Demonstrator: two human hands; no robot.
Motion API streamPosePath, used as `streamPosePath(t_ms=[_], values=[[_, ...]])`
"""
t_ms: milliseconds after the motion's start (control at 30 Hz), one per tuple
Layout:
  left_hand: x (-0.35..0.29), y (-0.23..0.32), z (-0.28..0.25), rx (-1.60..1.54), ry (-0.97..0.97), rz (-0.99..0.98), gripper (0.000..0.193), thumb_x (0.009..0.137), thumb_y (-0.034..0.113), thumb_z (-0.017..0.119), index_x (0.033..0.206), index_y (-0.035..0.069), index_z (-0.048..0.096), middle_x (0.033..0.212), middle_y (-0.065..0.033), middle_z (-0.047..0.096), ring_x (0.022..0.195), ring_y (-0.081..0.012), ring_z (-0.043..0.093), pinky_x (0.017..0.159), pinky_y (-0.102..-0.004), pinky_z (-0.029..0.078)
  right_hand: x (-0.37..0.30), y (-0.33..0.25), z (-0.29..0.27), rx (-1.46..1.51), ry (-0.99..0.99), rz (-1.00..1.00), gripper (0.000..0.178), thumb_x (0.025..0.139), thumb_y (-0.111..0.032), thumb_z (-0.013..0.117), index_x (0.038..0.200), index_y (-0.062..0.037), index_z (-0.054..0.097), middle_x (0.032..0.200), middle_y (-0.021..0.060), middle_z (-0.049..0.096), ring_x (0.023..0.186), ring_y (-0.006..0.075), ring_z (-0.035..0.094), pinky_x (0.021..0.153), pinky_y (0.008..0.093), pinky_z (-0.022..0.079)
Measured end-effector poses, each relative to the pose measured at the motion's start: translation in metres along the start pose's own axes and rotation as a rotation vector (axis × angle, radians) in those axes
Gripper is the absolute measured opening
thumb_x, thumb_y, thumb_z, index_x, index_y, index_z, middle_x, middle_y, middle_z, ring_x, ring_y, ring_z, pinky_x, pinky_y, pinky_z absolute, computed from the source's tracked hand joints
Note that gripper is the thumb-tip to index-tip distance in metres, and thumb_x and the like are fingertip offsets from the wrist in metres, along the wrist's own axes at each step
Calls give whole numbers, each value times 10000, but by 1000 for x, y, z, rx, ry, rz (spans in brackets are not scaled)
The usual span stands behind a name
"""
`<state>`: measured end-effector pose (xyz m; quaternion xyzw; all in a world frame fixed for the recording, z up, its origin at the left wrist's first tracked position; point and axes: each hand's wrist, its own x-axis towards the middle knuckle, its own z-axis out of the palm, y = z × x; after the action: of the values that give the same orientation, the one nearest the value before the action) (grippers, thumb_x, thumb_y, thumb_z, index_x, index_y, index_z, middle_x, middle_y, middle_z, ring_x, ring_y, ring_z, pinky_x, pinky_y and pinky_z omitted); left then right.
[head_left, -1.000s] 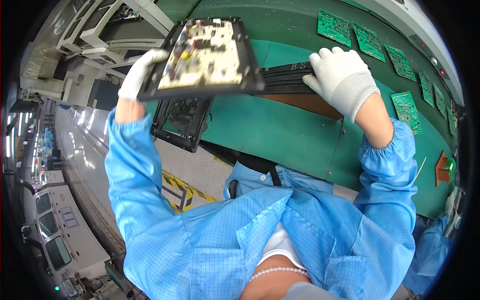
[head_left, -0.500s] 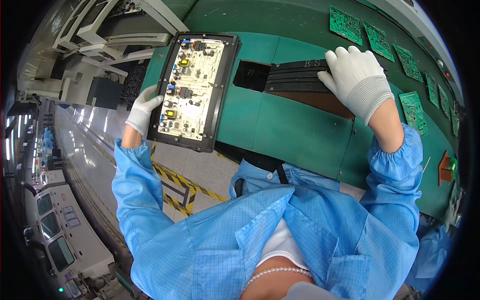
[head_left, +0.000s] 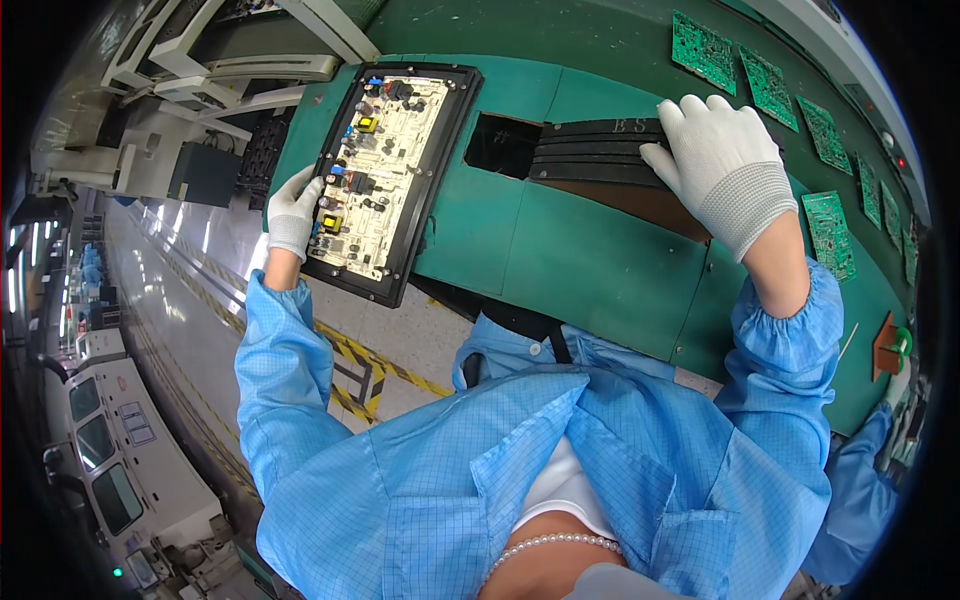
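My left hand [head_left: 293,212], in a white knit glove, grips the left edge of a black frame tray [head_left: 425,200], its thumb over the rim. Inside the tray lie cream circuit boards [head_left: 392,150] carrying black, blue and yellow components. The tray sits slightly askew on the green bench, its near end past the bench edge. To the right, my gloved right hand [head_left: 722,165] is closed over the right end of a stack of black frames [head_left: 590,145], thumb on the near side. Its fingertips lie toward the far side, and what is under the palm is hidden.
A dark rectangular opening [head_left: 500,146] shows left of the stack. Several green circuit boards [head_left: 704,52] lie along the far right of the green bench [head_left: 580,260]. A person's blue sleeve [head_left: 855,500] appears at lower right. White machine framing [head_left: 270,68] stands at far left.
The tray has turned slightly, its near end shifting left. My left hand has moved with its thumb onto the rim. My right hand stays on the stack.
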<state>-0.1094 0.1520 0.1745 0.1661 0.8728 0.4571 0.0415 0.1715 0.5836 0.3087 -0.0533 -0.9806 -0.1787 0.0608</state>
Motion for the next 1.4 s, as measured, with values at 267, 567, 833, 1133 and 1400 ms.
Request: streamPosePath(t_ms=[267, 567, 833, 1133, 1400], values=[[1, -1, 3, 102, 50, 16, 353, 942, 146, 671, 1224, -66, 655, 1114, -132, 731, 982, -133, 670, 888, -251, 505, -1, 1, 0, -2, -15, -24, 329, 932, -380, 618, 983, -55, 602, 865, 104, 610, 875, 287, 633, 735, 403, 523], [-10, 48, -37, 345, 337, 251, 230, 886, 229, 689, 1014, 49, 752, 955, -156, 709, 898, -276, 684, 817, -351, 522, 0, 1, -6, -2, -76, -19, 387, 947, -376, 600, 1146, -45, 607, 983, 130, 645, 940, 321, 632, 771, 441, 516], [-145, 105, 20, 505, 42, 406, 319, 827, 371, 734, 933, 71, 724, 879, -98, 650, 889, -288, 610, 791, -385, 484, -3, 8, 3, -59, -83, -8, 417, 979, -374, 568, 1217, -33, 590, 1046, 144, 652, 955, 330, 638, 791, 442, 528], [-190, 99, 64, 594, 226, 231, 547, 649, 236, 853, 1150, 123, 664, 1087, -90, 620, 1051, -313, 551, 931, -426, 433, 1, 6, 10, -53, -32, -22, 428, 987, -389, 559, 1238, -42, 573, 1028, 131, 646, 963, 307, 648, 788, 429, 530], [-191, 90, 67, 552, 214, 111, 568, 614, 257, 879, 1108, 83, 659, 1061, -105, 609, 1028, -317, 550, 919, -420, 435, -2, 6, 7, -5, 66, -28, 400, 977, -369, 588, 1226, -56, 573, 962, 117, 636, 901, 288, 652, 746, 407, 523]])
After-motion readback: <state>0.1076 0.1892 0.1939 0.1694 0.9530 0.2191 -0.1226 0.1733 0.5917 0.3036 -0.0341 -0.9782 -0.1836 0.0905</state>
